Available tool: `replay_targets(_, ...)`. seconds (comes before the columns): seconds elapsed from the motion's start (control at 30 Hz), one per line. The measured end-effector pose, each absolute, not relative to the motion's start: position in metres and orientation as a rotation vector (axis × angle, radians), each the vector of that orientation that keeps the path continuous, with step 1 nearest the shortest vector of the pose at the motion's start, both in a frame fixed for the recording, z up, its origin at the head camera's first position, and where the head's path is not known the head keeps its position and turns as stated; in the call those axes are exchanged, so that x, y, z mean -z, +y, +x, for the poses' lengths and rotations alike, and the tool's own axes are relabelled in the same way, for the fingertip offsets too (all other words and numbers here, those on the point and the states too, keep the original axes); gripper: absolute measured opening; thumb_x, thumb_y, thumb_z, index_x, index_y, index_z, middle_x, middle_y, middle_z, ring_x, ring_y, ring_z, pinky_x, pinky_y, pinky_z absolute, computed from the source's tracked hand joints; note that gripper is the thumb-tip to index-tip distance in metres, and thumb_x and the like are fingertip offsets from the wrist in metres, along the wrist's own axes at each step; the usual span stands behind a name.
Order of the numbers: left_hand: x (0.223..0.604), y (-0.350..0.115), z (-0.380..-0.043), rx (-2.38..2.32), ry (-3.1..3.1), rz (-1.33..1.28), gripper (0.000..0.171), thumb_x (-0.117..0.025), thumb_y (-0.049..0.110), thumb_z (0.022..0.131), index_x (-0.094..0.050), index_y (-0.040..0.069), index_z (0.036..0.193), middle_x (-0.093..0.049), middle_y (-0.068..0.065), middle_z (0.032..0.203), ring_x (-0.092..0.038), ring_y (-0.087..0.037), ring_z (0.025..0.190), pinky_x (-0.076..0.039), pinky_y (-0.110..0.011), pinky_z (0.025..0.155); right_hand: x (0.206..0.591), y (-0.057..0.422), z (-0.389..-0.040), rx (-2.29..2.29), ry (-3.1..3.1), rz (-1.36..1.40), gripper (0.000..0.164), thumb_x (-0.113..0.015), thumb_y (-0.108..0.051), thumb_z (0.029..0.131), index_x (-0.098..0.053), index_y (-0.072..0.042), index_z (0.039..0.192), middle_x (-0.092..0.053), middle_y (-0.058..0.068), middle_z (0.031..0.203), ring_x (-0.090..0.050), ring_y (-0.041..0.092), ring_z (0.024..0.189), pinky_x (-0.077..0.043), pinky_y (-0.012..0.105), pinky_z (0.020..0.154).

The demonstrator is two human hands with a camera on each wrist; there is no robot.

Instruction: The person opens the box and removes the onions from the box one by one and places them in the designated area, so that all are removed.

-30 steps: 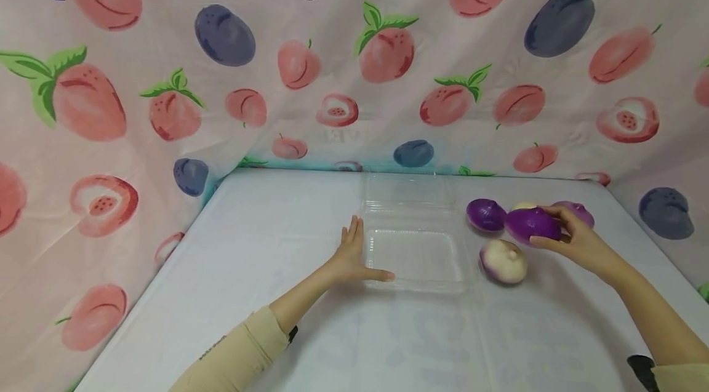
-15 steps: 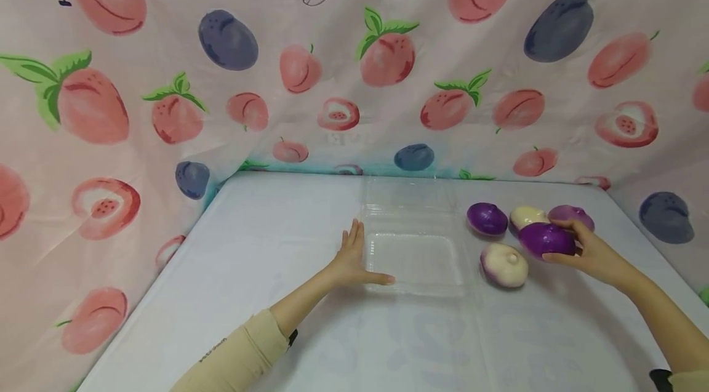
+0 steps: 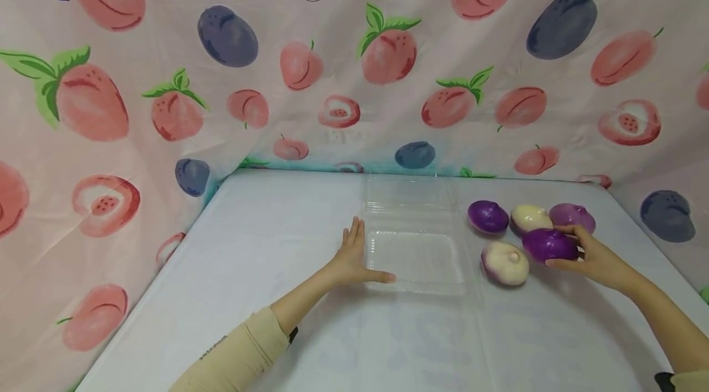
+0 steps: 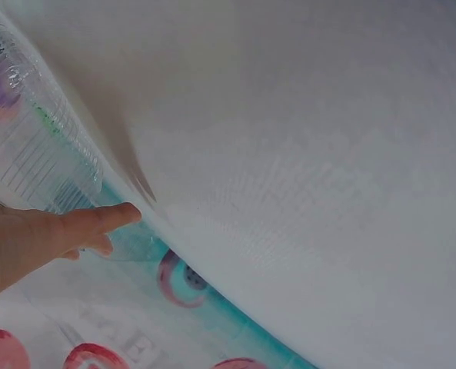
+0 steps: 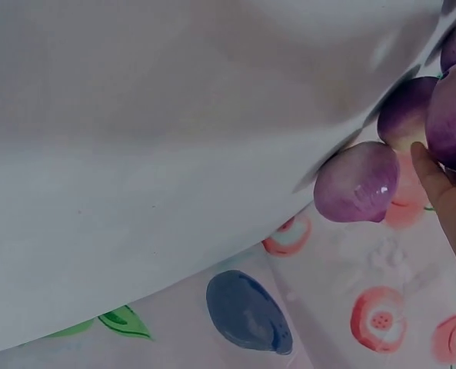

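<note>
My left hand rests at the left side of a clear plastic box, its fingers straight along the wall and the thumb over the front rim. In the left wrist view, the fingers lie beside the box's ridged wall. My right hand grips a dark purple onion between thumb and fingers. Close around it sit a white-and-purple onion, a pale yellow onion and a lighter purple onion. A second dark purple onion lies to their left.
The box's clear lid lies folded back toward the rear. A white cover spreads over the table. Behind and to the left hangs a pink fruit-print curtain, which meets the table's back edge.
My right hand has moved the dark purple onion right and toward me, uncovering the pale yellow onion. My left hand has kept its place at the box.
</note>
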State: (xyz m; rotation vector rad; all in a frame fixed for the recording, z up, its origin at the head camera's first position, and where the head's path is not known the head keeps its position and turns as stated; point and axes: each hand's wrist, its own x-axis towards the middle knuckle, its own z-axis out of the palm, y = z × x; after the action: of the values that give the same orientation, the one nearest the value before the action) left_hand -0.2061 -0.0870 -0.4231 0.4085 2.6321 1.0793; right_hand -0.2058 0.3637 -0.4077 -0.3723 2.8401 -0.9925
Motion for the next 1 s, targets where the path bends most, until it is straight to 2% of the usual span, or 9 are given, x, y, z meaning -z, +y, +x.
replay_targets(0.17, 0.423, -0.087, -0.206, -1.080, 2.634, 0.417, 0.131, -0.081, 0.051, 0.066, 0.007, 0.001, 0.150, 0.015, -0.015, 0.158, 0.012, -0.043, 0.143, -0.015, -0.059, 0.113, 0.413, 0.368, -0.203, 0.961, 2.888, -0.441, 0.066, -0.070, -0.010, 0.084, -0.027, 0.014, 0.128, -0.039, 0.040, 0.125, -0.041, 0.056, 0.108, -0.035, 0.004, 0.069)
replay_targets(0.37, 0.423, -0.087, -0.207, -1.072, 2.639, 0.418, 0.131, -0.081, 0.052, 0.066, 0.007, 0.001, 0.150, 0.015, -0.016, 0.158, 0.012, -0.043, 0.143, -0.015, -0.059, 0.113, 0.415, 0.371, -0.201, 0.921, 2.872, -0.426, 0.068, -0.069, -0.012, 0.085, -0.025, 0.014, 0.130, -0.035, 0.041, 0.126, -0.040, 0.059, 0.110, -0.052, 0.036, 0.077)
replay_targets(0.43, 0.423, -0.087, -0.207, -1.066, 2.643, 0.414, 0.131, -0.081, 0.051, 0.067, 0.007, 0.001, 0.150, 0.015, -0.016, 0.158, 0.012, -0.043, 0.143, -0.015, -0.059, 0.113, 0.416, 0.371, -0.200, 0.925, 2.872, -0.429, 0.068, -0.069, -0.011, 0.085, -0.025, 0.015, 0.130, -0.034, 0.041, 0.127, -0.041, 0.059, 0.110, -0.052, 0.036, 0.077)
replay_targets(0.57, 0.423, -0.086, -0.207, -1.060, 2.646, 0.409, 0.130, -0.081, 0.051, 0.067, 0.007, 0.001, 0.150, 0.014, -0.016, 0.158, 0.011, -0.043, 0.143, -0.015, -0.058, 0.114, 0.419, 0.374, -0.201, 0.948, 2.900, -0.470, 0.067, -0.070, -0.008, 0.083, -0.028, 0.014, 0.130, -0.034, 0.038, 0.125, -0.052, 0.019, 0.107, -0.041, 0.010, 0.070)
replay_targets(0.7, 0.422, -0.086, -0.206, -1.063, 2.644, 0.409, 0.130, -0.081, 0.050, 0.067, 0.006, 0.001, 0.150, 0.014, -0.016, 0.158, 0.012, -0.043, 0.143, -0.014, -0.058, 0.114, 0.424, 0.377, -0.200, 0.979, 2.912, -0.513, 0.068, -0.072, -0.006, 0.081, -0.030, 0.013, 0.130, -0.033, 0.037, 0.124, -0.028, -0.022, 0.098, -0.037, 0.005, 0.068)
replay_targets(0.8, 0.421, -0.086, -0.206, -1.053, 2.653, 0.408, 0.129, -0.081, 0.050, 0.067, 0.005, 0.001, 0.150, 0.013, -0.015, 0.158, 0.011, -0.044, 0.143, -0.014, -0.057, 0.114, 0.426, 0.378, -0.201, 0.966, 2.917, -0.517, 0.068, -0.072, -0.006, 0.081, -0.029, 0.012, 0.130, -0.032, 0.037, 0.125, -0.035, -0.014, 0.104, -0.047, 0.016, 0.072)
replay_targets(0.9, 0.422, -0.086, -0.206, -1.048, 2.659, 0.408, 0.129, -0.081, 0.049, 0.067, 0.005, 0.001, 0.150, 0.013, -0.016, 0.158, 0.010, -0.044, 0.143, -0.015, -0.057, 0.114, 0.426, 0.378, -0.200, 0.952, 2.883, -0.478, 0.070, -0.070, -0.009, 0.083, -0.025, 0.011, 0.134, -0.029, 0.040, 0.129, -0.047, 0.032, 0.115, -0.051, 0.049, 0.082)
replay_targets(0.97, 0.422, -0.086, -0.207, -1.050, 2.654, 0.409, 0.129, -0.081, 0.049, 0.067, 0.005, 0.000, 0.150, 0.013, -0.016, 0.158, 0.011, -0.044, 0.143, -0.015, -0.058, 0.114, 0.425, 0.377, -0.198, 0.947, 2.854, -0.449, 0.071, -0.068, -0.010, 0.085, -0.022, 0.010, 0.136, -0.027, 0.042, 0.131, -0.036, 0.060, 0.111, -0.041, 0.069, 0.081)
replay_targets(1.0, 0.422, -0.086, -0.207, -1.056, 2.652, 0.412, 0.130, -0.081, 0.049, 0.067, 0.005, 0.000, 0.150, 0.013, -0.016, 0.158, 0.010, -0.044, 0.143, -0.015, -0.058, 0.114, 0.425, 0.377, -0.198, 0.945, 2.842, -0.435, 0.072, -0.067, -0.011, 0.086, -0.021, 0.009, 0.137, -0.025, 0.043, 0.132, -0.035, 0.062, 0.112, -0.037, 0.073, 0.081)
